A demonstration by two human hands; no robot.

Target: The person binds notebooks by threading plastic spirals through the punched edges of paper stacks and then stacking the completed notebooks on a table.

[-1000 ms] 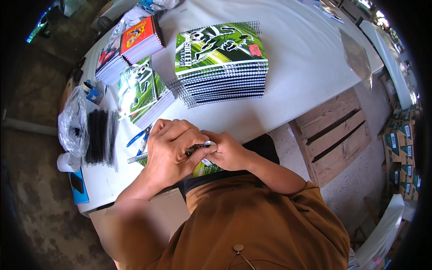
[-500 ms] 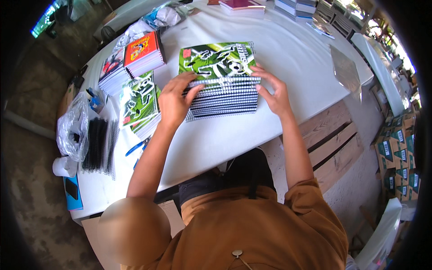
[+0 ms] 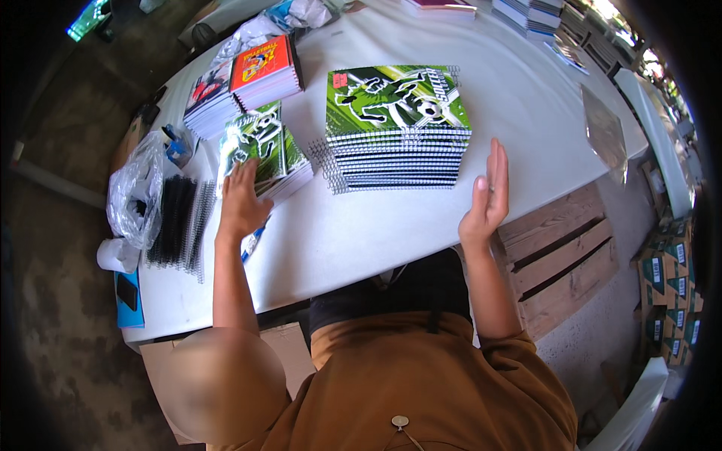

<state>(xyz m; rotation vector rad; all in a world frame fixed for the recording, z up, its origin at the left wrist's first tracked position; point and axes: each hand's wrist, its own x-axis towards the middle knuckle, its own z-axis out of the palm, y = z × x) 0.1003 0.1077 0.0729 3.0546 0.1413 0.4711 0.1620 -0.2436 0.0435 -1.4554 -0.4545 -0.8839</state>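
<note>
A tall stack of spiral notebooks [image 3: 398,101] with green soccer covers stands in front of me, its black and silver coils facing my side. To the right of it, my right hand [image 3: 487,197] is raised off the stack, fingers stretched, holding nothing. My left hand [image 3: 242,204] lies with its fingers extended over the near edge of a smaller pile of green-covered notebooks [image 3: 282,154]; it grips nothing that I can see. Beside that wrist lies a blue-handled tool [image 3: 254,242], partly hidden by the arm.
Loose black and silver coils [image 3: 177,225] lie at the left, near a clear plastic bag [image 3: 135,192] and a phone [image 3: 127,291]. Orange-covered notebooks [image 3: 263,64] stand behind the smaller pile. A clear sheet [image 3: 604,128] overhangs the white table's [image 3: 361,237] right edge. Stacked cartons [image 3: 669,293] stand beyond.
Both hands have left the tall stack. My left hand moved left to the smaller pile; my right drew away to the right. The view has shifted slightly.
</note>
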